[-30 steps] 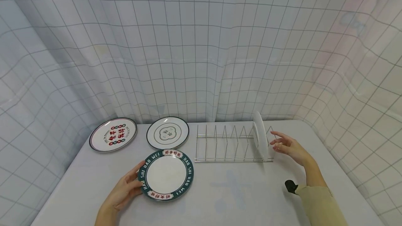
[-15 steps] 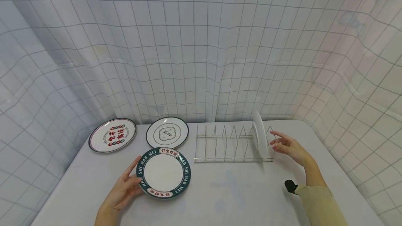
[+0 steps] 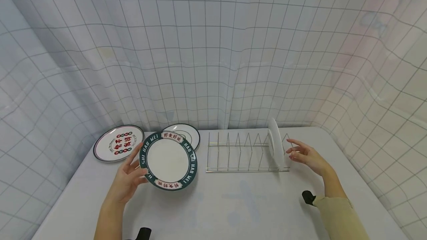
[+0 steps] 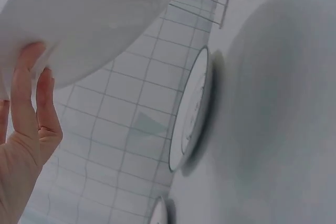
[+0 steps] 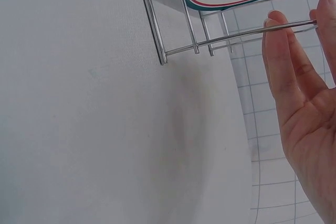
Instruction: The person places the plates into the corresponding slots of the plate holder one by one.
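My left hand (image 3: 125, 180) grips the left edge of a round white plate with a green lettered rim (image 3: 168, 160). It is lifted off the table and tilted; in the left wrist view its pale underside (image 4: 110, 19) shows, with fingers against it. Behind it lies a smaller white plate with a dark edge (image 3: 194, 136), partly covered in the head view. The wire dish rack (image 3: 247, 172) stands to the right, a white plate (image 3: 276, 145) upright near its right end. My right hand (image 3: 308, 158) holds the rack's right end wire, thumb and fingers around it.
An oval plate with red lettering (image 3: 116, 143) lies at the back left of the white table (image 3: 233, 210). A grid-patterned curtain (image 3: 213, 47) hangs behind and along both sides. Dark straps (image 3: 308, 197) show near the wrists.
The left hand has raised the green-rimmed plate and carried it slightly left and away from me, now covering more of the small plate. The right hand has stayed at the rack.
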`<state>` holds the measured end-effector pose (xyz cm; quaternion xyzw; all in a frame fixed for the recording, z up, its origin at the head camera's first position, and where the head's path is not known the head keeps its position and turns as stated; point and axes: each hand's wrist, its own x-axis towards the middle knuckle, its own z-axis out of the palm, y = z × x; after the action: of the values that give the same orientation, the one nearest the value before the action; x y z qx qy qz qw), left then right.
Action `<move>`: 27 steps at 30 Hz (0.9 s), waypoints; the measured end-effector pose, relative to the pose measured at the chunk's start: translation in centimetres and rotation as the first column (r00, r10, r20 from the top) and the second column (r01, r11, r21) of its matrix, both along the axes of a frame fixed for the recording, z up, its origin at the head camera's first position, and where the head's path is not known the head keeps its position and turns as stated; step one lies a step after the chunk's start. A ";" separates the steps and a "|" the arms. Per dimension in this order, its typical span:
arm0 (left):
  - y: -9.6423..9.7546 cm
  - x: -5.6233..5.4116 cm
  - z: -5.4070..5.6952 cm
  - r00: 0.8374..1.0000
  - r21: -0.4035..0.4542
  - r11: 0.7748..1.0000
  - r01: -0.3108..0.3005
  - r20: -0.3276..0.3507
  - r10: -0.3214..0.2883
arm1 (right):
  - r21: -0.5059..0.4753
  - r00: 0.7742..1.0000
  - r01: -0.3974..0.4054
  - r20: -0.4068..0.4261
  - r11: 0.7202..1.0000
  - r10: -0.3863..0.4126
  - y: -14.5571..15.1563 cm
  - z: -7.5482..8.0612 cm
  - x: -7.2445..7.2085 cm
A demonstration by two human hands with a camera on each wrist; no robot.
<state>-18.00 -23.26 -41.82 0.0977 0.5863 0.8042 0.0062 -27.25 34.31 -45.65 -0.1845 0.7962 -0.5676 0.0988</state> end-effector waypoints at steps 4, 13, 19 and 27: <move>1.4 -1.3 2.0 1.000 -0.004 1.000 0.006 -0.029 -0.006 | 0.013 1.000 0.009 0.002 1.000 -0.009 0.1 0.1 0.0; 6.4 -4.6 4.3 0.996 0.052 0.995 0.082 -0.052 -0.079 | 0.024 1.000 0.009 0.026 1.000 -0.010 -0.1 0.2 -0.1; 10.6 -6.4 4.6 0.995 0.048 0.994 0.096 -0.029 -0.095 | 0.024 1.000 0.013 0.025 1.000 -0.014 0.2 0.0 -0.1; 15.2 -8.3 4.8 0.991 0.026 0.992 0.125 -0.058 -0.124 | 0.023 1.000 0.012 0.021 1.000 -0.012 0.3 -0.2 -0.2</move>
<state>-26.30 -8.01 -37.03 0.1567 0.5670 0.8078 0.0385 -27.48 34.60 -45.85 -0.1725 0.8027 -0.5609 0.1061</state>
